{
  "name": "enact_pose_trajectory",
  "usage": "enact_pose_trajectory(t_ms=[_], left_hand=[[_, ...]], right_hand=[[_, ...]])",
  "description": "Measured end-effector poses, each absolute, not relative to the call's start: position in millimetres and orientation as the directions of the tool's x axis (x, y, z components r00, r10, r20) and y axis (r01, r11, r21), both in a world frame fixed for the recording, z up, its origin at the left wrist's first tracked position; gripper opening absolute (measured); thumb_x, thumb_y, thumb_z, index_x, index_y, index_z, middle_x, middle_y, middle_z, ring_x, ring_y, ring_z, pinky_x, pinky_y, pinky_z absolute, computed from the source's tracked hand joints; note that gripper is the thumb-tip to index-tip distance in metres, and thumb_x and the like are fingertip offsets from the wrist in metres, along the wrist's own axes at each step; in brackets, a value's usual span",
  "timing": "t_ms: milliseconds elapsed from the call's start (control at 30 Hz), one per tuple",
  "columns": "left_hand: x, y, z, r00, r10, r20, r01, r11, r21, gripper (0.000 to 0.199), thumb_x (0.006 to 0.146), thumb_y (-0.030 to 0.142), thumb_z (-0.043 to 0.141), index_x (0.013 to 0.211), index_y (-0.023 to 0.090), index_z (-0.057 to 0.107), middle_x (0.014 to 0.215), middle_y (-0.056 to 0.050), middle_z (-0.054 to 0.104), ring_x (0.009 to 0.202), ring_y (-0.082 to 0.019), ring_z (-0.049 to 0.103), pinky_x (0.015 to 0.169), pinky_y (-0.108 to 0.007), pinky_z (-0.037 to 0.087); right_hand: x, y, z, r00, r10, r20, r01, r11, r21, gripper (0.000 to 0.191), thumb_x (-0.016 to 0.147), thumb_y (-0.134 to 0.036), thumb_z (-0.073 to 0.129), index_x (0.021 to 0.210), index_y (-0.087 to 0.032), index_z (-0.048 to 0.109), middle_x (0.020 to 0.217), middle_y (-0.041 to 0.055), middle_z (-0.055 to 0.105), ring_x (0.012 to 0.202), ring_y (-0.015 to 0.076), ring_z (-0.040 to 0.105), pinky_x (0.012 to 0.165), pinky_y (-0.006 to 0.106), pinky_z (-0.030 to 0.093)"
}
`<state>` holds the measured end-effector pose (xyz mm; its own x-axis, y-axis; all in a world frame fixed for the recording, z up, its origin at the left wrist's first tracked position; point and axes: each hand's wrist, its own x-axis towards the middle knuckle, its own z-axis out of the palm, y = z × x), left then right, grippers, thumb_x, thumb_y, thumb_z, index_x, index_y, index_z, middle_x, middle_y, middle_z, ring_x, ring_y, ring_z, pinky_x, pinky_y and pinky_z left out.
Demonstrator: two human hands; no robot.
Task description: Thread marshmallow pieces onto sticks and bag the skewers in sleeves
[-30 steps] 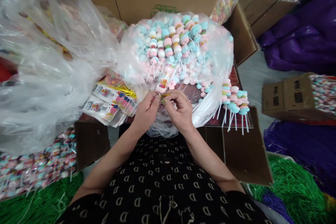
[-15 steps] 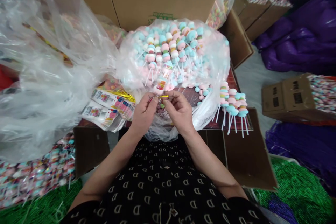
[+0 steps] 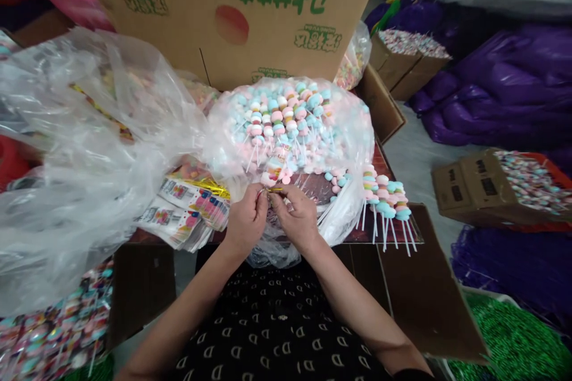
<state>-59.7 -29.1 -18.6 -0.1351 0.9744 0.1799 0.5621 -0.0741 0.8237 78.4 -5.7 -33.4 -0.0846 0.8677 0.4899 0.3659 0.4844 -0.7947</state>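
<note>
A small clear printed bag (image 3: 274,166) with candy inside points away from me at the table's near side. Its gathered neck is pinched in my left hand (image 3: 248,217), thumb against fingers. My right hand (image 3: 295,214) is closed on a gold twist tie (image 3: 276,189) at that same neck; the fingertips nearly touch. Just beyond lies a heap of marshmallow skewers (image 3: 290,113) in pink, blue and white, on a large clear plastic bag. Left of my hands are a stack of flat printed bags (image 3: 172,211) and a bundle of gold ties (image 3: 212,187).
More skewers (image 3: 386,196) lie at the table's right corner, sticks overhanging the edge. A tall cardboard box (image 3: 179,24) stands behind the heap. Crumpled clear plastic (image 3: 89,172) covers the left side. Filled cartons (image 3: 467,184) and purple sacks (image 3: 496,83) are on the floor at right.
My view has tilted upward, so the table and hands sit lower in the picture. Both hands stay at the bag's neck, and less of the gold tie shows.
</note>
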Motion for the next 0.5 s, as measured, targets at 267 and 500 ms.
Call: enact_pose_trajectory(t_ms=[267, 500], left_hand=[[-61, -29, -26, -0.094, 0.962, 0.258, 0.704, -0.119, 0.7, 0.019, 0.102, 0.03, 0.047, 0.109, 0.024, 0.064, 0.076, -0.005, 0.072, 0.065, -0.025, 0.068, 0.061, -0.031, 0.039], [-62, -30, -25, -0.121, 0.976, 0.181, 0.511, -0.095, 0.854, 0.019, 0.101, 0.037, 0.051, 0.107, 0.025, 0.065, 0.081, -0.004, 0.072, 0.073, -0.024, 0.068, 0.067, -0.032, 0.045]], right_hand=[[74, -2, -31, -0.076, 0.824, 0.561, 0.46, 0.528, -0.714, 0.018, 0.097, -0.025, 0.062, 0.093, -0.026, 0.08, 0.084, 0.0049, 0.082, 0.071, 0.0197, 0.074, 0.071, 0.032, 0.061], [68, -4, -22, -0.013, 0.839, 0.545, 0.422, 0.498, -0.757, 0.018, 0.089, -0.022, 0.062, 0.081, -0.025, 0.077, 0.072, 0.0016, 0.078, 0.062, 0.0169, 0.069, 0.063, 0.028, 0.057]])
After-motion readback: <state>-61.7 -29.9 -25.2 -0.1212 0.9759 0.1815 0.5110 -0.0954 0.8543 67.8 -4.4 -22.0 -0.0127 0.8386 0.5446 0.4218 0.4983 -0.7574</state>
